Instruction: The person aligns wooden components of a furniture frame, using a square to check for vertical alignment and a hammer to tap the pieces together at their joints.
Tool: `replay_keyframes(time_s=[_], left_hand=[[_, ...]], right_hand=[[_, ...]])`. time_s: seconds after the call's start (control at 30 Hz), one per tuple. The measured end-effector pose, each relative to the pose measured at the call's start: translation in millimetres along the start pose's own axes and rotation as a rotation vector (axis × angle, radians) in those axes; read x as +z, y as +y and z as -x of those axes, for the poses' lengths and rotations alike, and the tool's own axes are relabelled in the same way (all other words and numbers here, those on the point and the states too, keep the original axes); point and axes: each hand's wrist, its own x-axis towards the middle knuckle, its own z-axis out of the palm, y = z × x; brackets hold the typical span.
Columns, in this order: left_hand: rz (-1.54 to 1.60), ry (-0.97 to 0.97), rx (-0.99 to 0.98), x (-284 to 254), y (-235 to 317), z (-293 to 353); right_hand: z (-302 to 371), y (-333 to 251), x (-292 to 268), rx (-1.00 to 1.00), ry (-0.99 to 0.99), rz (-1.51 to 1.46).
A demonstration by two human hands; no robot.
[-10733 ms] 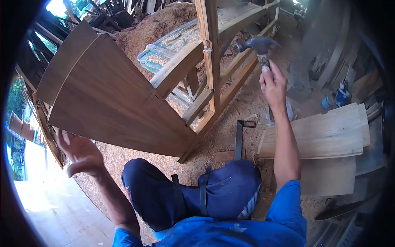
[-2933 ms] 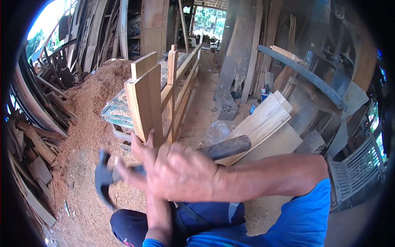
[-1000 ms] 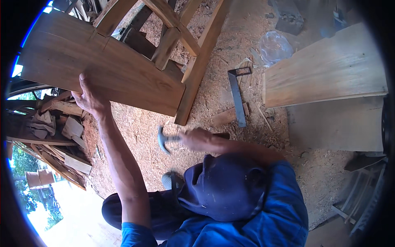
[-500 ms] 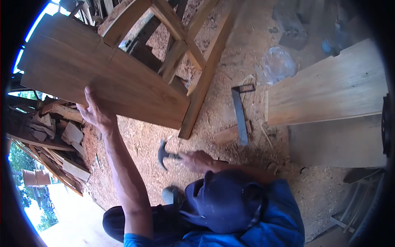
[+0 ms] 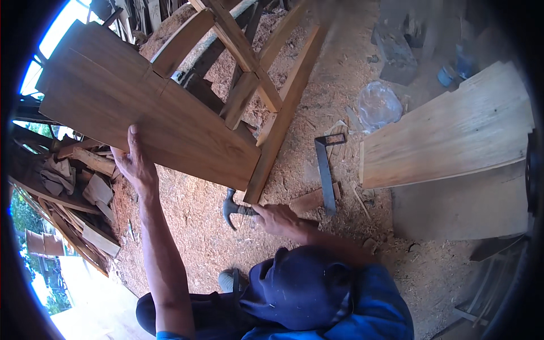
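Observation:
A wide brown wooden board [image 5: 107, 85] lies slanted at the left, against a timber frame [image 5: 292, 102] of beams and curved pieces. My left hand [image 5: 137, 167] grips the board's near edge, thumb on top and the other fingers mostly hidden below. In my right hand [image 5: 277, 220] is a claw hammer [image 5: 230, 211], closed around its handle. The hammer's dark head points left, close below the near end of the frame's long beam. To the right of the beam lies a metal try square [image 5: 326, 175], partly over a small wood offcut [image 5: 302, 202].
A second, paler board [image 5: 442, 133] rests on the right beside a grey panel [image 5: 453, 207]. A clear plastic bag [image 5: 378, 106] lies beyond the square. Scrap wood [image 5: 97, 190] is heaped at the left. Sawdust and shavings cover the ground. A dark blue cap [image 5: 300, 289] fills the lower middle.
The hammer in my right hand has come nearer to the lower end of the beam. My left hand keeps its hold on the board. The whole view has shifted slightly.

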Motion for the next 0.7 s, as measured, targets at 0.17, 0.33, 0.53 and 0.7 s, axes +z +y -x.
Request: replay_keyframes(time_s=[0.17,0.33,0.53,0.7], left_hand=[[-0.065,-0.034,-0.016,-1.4,14.5,-3.9],[-0.324,0.289,0.464,-19.8,38.0,-17.3],[-0.834,-0.396,0.755,79.6,125.8,-69.1],[-0.888,-0.618,0.737,138.4,61.5,-168.9]], right_hand=[[45.6,-17.3,-4.3,-0.003,-0.125,-0.035],[121.3,38.7,-41.8,0.190,-0.081,0.172],[184.1,61.2,-76.9,0.694,0.024,-0.016],[191.1,92.2,-56.1,0.935,0.269,-0.095]])
